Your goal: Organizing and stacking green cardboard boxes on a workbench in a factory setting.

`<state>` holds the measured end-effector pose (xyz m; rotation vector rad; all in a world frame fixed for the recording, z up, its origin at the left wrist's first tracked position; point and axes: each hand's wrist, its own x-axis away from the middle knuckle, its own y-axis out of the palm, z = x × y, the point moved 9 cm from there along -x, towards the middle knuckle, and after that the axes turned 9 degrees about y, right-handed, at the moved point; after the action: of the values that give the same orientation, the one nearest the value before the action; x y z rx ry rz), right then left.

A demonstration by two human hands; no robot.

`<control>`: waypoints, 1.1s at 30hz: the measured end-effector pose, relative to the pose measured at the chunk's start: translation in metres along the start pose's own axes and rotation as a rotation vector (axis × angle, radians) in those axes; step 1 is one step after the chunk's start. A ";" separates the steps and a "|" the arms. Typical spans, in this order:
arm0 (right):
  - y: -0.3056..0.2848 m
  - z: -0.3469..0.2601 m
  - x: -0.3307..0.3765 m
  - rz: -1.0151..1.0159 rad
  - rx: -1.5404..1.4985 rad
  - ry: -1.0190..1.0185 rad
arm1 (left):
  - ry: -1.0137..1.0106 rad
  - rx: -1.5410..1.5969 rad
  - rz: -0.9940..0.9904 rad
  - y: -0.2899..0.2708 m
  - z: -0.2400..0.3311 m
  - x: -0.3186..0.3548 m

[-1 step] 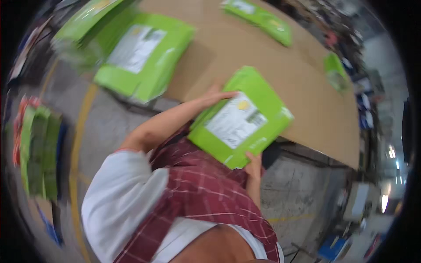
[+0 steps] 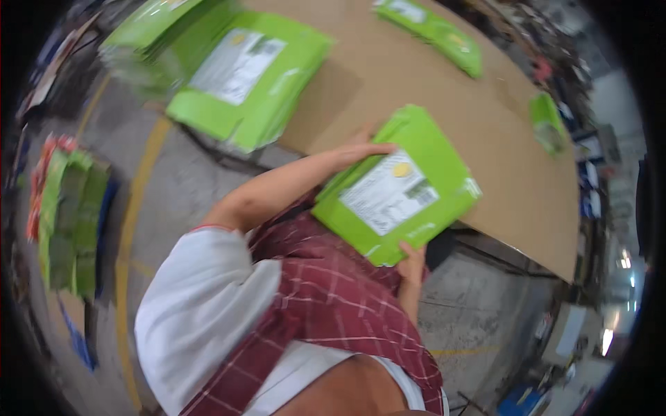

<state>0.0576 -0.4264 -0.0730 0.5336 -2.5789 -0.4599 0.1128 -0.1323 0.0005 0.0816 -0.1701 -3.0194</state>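
Note:
A bundle of flat green bags (image 2: pixel 444 163) with a white printed panel and a yellow round mark is held tilted in front of my apron, by the near table edge. My left hand (image 2: pixel 361 151) grips its upper left edge, thumb on top and the other fingers mostly hidden beneath. At its lower corner my right hand (image 2: pixel 412 263) is closed, with the thumb lying over the edge. Several layers show along the bundle's left side. To the left, a similar green stack (image 2: pixel 208 121) lies at the table edge, beside a taller green pile (image 2: pixel 156 41).
The brown table (image 2: pixel 513 208) spreads ahead and to the right. On its far side lies a long green packet (image 2: pixel 437 35); another green piece (image 2: pixel 547 121) is near the right edge. A green and red stack (image 2: pixel 73 222) stands on the floor at left, beyond a yellow floor line (image 2: pixel 135 215).
The whole view has shifted slightly, so things appear a little farther right. Both hands keep hold of the bundle.

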 end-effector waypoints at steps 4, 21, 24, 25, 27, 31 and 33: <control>-0.001 -0.011 -0.006 0.058 -0.009 -0.096 | -0.044 0.253 -0.097 0.020 0.025 0.014; -0.027 -0.129 -0.104 0.266 0.668 -0.229 | 0.367 -0.034 -0.154 0.023 0.073 -0.029; -0.006 -0.135 -0.086 0.181 0.620 -0.290 | 0.237 -0.108 -0.091 0.016 0.052 -0.030; 0.003 -0.143 -0.080 0.157 0.554 -0.370 | 0.231 -0.068 -0.081 0.014 0.052 -0.033; 0.000 -0.140 -0.063 0.203 0.488 -0.354 | 0.062 0.100 -0.138 0.026 0.027 -0.038; 0.005 -0.150 -0.067 0.733 1.722 -0.311 | -0.346 0.290 -0.027 0.035 -0.044 -0.046; 0.032 -0.154 -0.059 0.750 1.817 -0.551 | -0.277 0.220 -0.011 0.028 -0.048 -0.055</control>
<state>0.1734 -0.4073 0.0469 -0.1973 -2.6250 2.3407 0.1738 -0.1582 -0.0418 -0.3187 -0.5273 -2.9968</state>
